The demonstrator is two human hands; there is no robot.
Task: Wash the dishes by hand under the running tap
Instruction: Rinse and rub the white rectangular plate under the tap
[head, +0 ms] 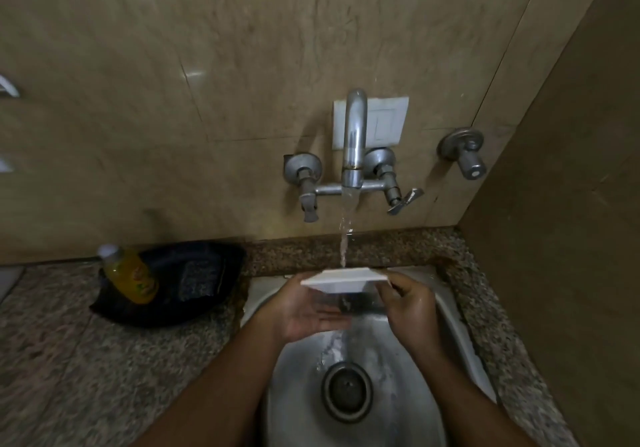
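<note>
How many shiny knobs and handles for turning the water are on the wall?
3: a left handle and a right handle beside the running tap, plus a round knob further right. None look hidden.

Speckled granite counter (69,360) around steel sink (460,353). Black tray (194,308) sits on counter left of sink, yellow bottle (133,277) lying in it.
</note>
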